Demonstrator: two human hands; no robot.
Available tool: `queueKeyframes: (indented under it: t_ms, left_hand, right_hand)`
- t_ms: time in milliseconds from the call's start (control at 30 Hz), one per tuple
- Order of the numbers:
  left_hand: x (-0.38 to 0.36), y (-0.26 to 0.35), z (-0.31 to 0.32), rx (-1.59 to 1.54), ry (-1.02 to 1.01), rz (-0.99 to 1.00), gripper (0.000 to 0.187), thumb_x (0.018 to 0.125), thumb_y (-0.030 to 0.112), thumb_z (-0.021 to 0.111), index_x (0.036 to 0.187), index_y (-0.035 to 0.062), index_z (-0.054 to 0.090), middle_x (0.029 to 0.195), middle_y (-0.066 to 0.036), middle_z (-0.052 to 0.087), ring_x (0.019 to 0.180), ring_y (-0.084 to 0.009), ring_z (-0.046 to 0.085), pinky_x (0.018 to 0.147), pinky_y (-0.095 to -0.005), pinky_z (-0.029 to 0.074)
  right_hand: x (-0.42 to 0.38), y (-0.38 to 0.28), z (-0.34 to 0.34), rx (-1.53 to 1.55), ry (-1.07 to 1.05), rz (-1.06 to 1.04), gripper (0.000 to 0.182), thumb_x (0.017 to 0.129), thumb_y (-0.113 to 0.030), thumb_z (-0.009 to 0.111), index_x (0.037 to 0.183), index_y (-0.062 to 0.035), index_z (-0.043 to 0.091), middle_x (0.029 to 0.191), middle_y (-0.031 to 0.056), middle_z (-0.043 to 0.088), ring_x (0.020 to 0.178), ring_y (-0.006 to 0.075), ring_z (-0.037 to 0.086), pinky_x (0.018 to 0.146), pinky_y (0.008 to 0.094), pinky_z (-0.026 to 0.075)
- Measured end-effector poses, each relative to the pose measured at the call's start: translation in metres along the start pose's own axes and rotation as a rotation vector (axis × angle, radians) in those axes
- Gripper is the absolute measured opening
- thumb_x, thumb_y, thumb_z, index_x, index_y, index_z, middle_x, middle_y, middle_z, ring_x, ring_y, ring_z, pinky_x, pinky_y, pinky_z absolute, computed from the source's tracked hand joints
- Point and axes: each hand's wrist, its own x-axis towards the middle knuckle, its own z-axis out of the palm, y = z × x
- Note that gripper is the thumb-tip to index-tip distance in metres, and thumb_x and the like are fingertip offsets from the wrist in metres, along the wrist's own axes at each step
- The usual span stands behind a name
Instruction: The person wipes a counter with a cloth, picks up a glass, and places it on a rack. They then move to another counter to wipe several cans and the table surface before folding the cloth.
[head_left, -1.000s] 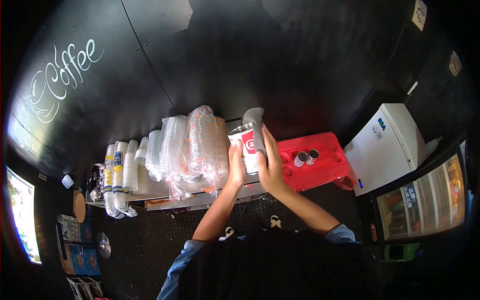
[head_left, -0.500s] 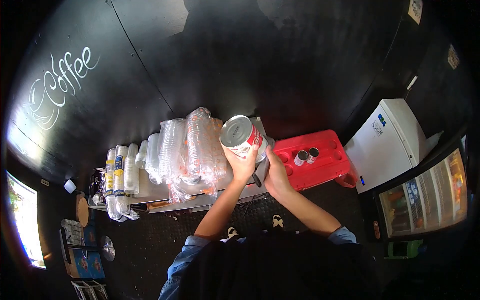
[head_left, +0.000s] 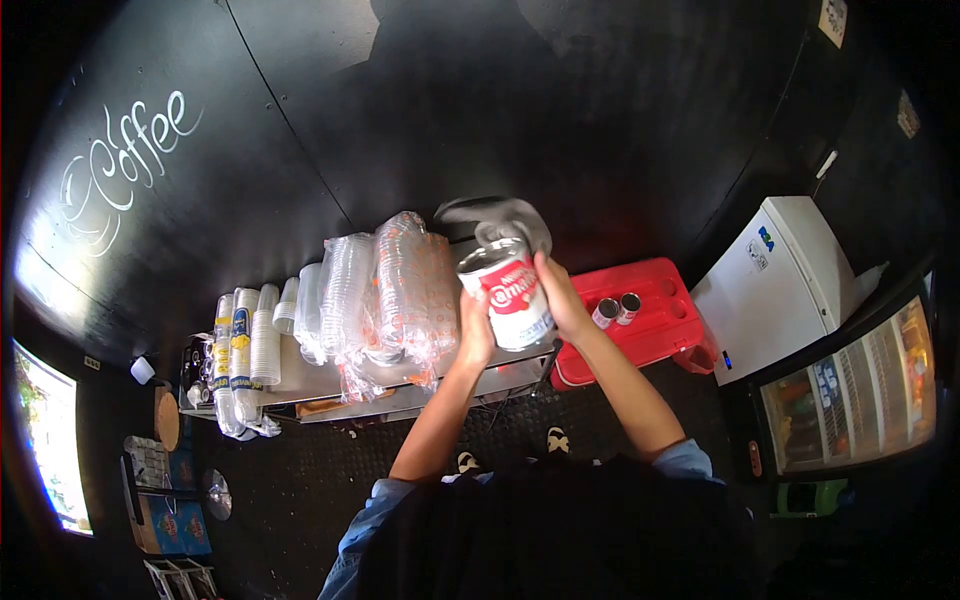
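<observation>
One red-and-white can (head_left: 514,303) was held in the air, its sides clasped between the left hand (head_left: 476,336) and the right hand (head_left: 566,302). Its long axis was tilted slightly, the rimmed end being pointed up and leftward, the base down and rightward; the label was turned toward the camera. Behind the rim a grey cloth (head_left: 520,222) was blurred, and whether it was also pinched by the right hand could not be told. The can was framed by wrapped cups (head_left: 412,290) and a red box (head_left: 600,362), on which two small cans (head_left: 628,309) were stood.
</observation>
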Motion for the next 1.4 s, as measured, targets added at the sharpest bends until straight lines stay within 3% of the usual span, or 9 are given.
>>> queueKeyframes:
  t_ms: [133,300,367,667,733,833,1033,1100,1400]
  left_hand:
    - [0.012,0.028,0.013,0.246,-0.078,0.121,0.053,0.095,0.038,0.043,0.13,-0.0013,0.041,0.12,-0.011,0.053,0.11,-0.0178,0.05,0.094,-0.0305,0.04]
    - [0.006,0.042,0.019,0.382,0.024,-0.081,0.039,0.098,0.021,0.041,0.131,-0.001,0.041,0.119,-0.01,0.053,0.107,-0.0145,0.05,0.094,-0.0296,0.04]
    - [-0.005,0.032,0.032,0.42,0.031,0.17,0.044,0.093,0.023,0.053,0.128,-0.0004,0.04,0.111,-0.01,0.057,0.1,-0.0141,0.054,0.09,-0.0294,0.043]
    - [0.001,0.026,0.032,-0.035,0.042,-0.17,0.053,0.085,0.034,0.063,0.121,0.0001,0.047,0.113,-0.011,0.058,0.101,-0.0176,0.058,0.087,-0.0324,0.047]
    - [0.006,0.023,0.033,-0.156,0.157,-0.192,0.047,0.086,0.035,0.06,0.118,0.0018,0.049,0.108,-0.008,0.06,0.097,-0.0165,0.059,0.083,-0.0307,0.048]
    - [0.016,0.019,0.036,-0.382,0.276,-0.085,0.035,0.089,0.035,0.056,0.11,0.0068,0.054,0.095,-0.005,0.061,0.084,-0.0131,0.06,0.074,-0.0283,0.05]
    - [0.005,-0.017,0.027,0.146,0.474,0.277,0.066,0.086,0.021,0.063,0.136,0.0,0.026,0.126,-0.015,0.045,0.114,-0.0212,0.046,0.099,-0.0332,0.036]
    - [0.01,-0.025,0.022,0.422,0.407,0.539,0.062,0.085,0.021,0.066,0.132,0.0007,0.032,0.121,-0.014,0.048,0.108,-0.0218,0.05,0.095,-0.0339,0.039]
    - [0.008,-0.01,0.034,0.484,0.138,0.462,0.082,0.069,0.016,0.079,0.132,-0.0027,0.031,0.119,-0.014,0.05,0.11,-0.02,0.05,0.096,-0.0323,0.039]
  right_hand:
    - [-0.004,0.025,0.021,0.355,0.175,-0.032,0.047,0.098,-0.042,0.038,0.119,-0.0028,0.052,0.108,0.0068,0.059,0.098,0.0108,0.055,0.088,0.0273,0.043]
    - [-0.009,0.026,0.031,-0.327,0.409,-0.371,0.037,0.096,-0.023,0.048,0.121,0.0045,0.046,0.12,0.0134,0.051,0.11,0.0229,0.05,0.094,0.0334,0.038]
    - [-0.007,0.021,0.03,-0.579,0.365,-0.562,0.034,0.094,-0.019,0.051,0.118,0.0048,0.046,0.114,0.0176,0.051,0.106,0.028,0.051,0.093,0.035,0.038]
    - [-0.009,0.037,0.011,0.301,0.268,-0.186,0.037,0.096,-0.028,0.049,0.119,-0.0004,0.053,0.112,0.0054,0.059,0.099,0.0101,0.054,0.086,0.0261,0.042]
    - [-0.028,0.03,0.026,-0.159,0.395,-0.167,0.032,0.092,-0.021,0.053,0.116,0.0008,0.054,0.112,0.0092,0.059,0.101,0.0177,0.056,0.087,0.0309,0.042]
    - [-0.032,0.032,0.04,-0.848,0.314,-0.8,0.033,0.086,-0.011,0.053,0.115,0.0041,0.052,0.112,0.0235,0.053,0.111,0.0351,0.048,0.092,0.041,0.038]
    - [-0.003,0.055,0.033,0.562,0.455,0.025,0.044,0.092,-0.032,0.057,0.12,0.0008,0.048,0.112,0.0126,0.058,0.105,0.0172,0.056,0.09,0.03,0.043]
    - [-0.009,0.046,0.024,0.639,0.281,0.064,0.041,0.091,-0.035,0.057,0.114,-0.0016,0.054,0.107,0.0084,0.061,0.099,0.0151,0.059,0.088,0.0297,0.044]
    - [-0.033,0.063,-0.031,0.164,0.377,0.207,0.032,0.09,-0.034,0.06,0.103,-0.0046,0.06,0.094,0.0032,0.064,0.085,0.0105,0.06,0.075,0.0269,0.047]
